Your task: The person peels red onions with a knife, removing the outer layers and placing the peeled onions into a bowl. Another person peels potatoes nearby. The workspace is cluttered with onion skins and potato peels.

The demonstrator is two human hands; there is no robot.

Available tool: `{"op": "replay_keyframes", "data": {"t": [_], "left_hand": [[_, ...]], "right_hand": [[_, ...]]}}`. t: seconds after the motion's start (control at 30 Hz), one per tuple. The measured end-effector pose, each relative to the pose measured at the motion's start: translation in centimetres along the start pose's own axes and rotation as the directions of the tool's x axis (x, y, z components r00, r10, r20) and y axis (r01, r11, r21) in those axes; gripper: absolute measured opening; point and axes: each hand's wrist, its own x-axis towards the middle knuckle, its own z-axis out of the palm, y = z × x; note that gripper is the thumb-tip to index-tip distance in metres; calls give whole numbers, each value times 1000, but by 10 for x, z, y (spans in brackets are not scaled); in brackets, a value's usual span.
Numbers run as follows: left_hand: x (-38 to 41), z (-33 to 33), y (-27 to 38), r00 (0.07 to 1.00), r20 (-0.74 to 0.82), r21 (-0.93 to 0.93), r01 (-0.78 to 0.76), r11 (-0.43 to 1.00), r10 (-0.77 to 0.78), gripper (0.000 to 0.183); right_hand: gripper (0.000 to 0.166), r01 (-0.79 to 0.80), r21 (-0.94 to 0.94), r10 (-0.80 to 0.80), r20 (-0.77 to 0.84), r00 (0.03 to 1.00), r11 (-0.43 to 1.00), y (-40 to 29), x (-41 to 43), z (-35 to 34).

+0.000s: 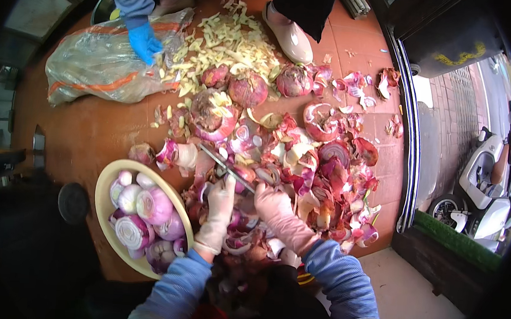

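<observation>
Both of my hands wear pale, thin gloves. My right hand [273, 204] is closed on the near end of a knife [228, 168], whose blade points up and left over the onion skins. Beside it, my left hand [220, 206] has its thumb raised near the blade; whether it grips something under the fingers is hidden. Red onion skins [325, 182] and cut pieces lie heaped around both hands. To the left stands a cream plastic bowl [102, 195] of peeled red onions [154, 206]. A large, partly peeled onion [214, 119] lies beyond the knife.
A co-worker's blue-gloved hand [143, 42] is over a clear plastic sack [97, 66] at the upper left. Pale yellow peelings [237, 38] are piled by the co-worker's shoe [290, 37]. Several whole onions [248, 88] lie on the tiles. At right, a door track [406, 125] edges the floor.
</observation>
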Motion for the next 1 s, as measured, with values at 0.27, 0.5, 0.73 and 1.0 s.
{"op": "replay_keyframes", "data": {"t": [0.27, 0.5, 0.73, 1.0], "left_hand": [[23, -12, -30, 981, 174, -14, 94, 995, -90, 40], [-21, -51, -7, 860, 503, -586, 263, 766, 90, 51], [-39, -70, 25, 855, 486, -757, 308, 576, 182, 58], [-46, -86, 27, 900, 427, -718, 283, 636, 82, 47]], "right_hand": [[19, -88, 249, 44, 177, 983, 964, 19, 11, -23], [38, -195, 399, 201, 27, 979, 896, 46, -18, 8], [41, -276, 456, 250, 119, 961, 846, 52, -22, -5], [25, -149, 264, 269, -512, 816, 953, 26, -55, -37]]}}
